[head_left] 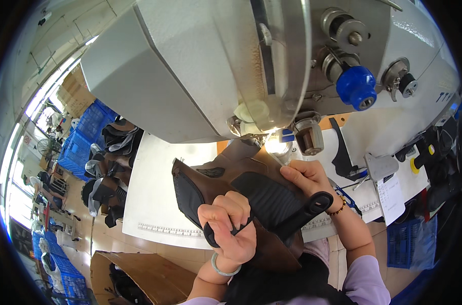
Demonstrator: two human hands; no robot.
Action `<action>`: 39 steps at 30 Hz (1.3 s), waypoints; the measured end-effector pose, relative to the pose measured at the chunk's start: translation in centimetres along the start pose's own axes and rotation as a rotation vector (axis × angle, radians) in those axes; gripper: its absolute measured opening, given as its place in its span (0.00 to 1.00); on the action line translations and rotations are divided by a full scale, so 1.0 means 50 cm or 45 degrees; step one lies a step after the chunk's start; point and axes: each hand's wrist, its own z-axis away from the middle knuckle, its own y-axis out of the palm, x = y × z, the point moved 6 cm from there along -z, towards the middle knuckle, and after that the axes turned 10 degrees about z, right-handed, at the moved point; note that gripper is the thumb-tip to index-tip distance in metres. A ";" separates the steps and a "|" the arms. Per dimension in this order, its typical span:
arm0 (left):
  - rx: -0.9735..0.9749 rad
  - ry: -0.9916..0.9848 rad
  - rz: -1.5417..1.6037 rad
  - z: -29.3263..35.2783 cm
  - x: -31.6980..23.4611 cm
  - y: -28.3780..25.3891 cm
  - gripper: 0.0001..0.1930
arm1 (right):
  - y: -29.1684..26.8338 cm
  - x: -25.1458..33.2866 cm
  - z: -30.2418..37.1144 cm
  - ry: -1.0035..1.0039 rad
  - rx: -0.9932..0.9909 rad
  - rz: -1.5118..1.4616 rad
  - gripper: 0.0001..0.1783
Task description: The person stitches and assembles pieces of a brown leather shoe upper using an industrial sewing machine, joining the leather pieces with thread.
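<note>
A brown leather boot upper point(279, 254) with black panels lies under the head of a grey industrial sewing machine point(185, 66), its far end at the lit needle area. My left hand point(228, 226) is closed around a black loop at the upper's near left edge, with the fingers curled over it. On the other side, my right hand point(311, 179) pinches the upper's edge between thumb and fingers, close to the machine's light. A second black pull loop point(307, 211) sticks out beneath my right wrist. The needle itself is hidden.
The white table point(154, 188) has a ruler strip along its near edge. Scissors with blue handles point(345, 193) lie right of my wrist. More boot uppers point(111, 178) are piled at left. A cardboard box point(149, 277) and a blue crate point(404, 244) stand below.
</note>
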 end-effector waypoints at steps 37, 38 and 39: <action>-0.176 0.052 -0.057 -0.016 -0.011 -0.029 0.25 | 0.027 0.002 -0.012 0.028 -0.171 -0.329 0.19; -0.222 0.024 -0.043 -0.022 -0.009 -0.031 0.26 | 0.030 0.000 -0.011 0.026 -0.174 -0.326 0.19; -0.285 -0.002 -0.056 -0.028 -0.011 -0.033 0.26 | 0.032 -0.003 -0.007 0.013 -0.205 -0.251 0.18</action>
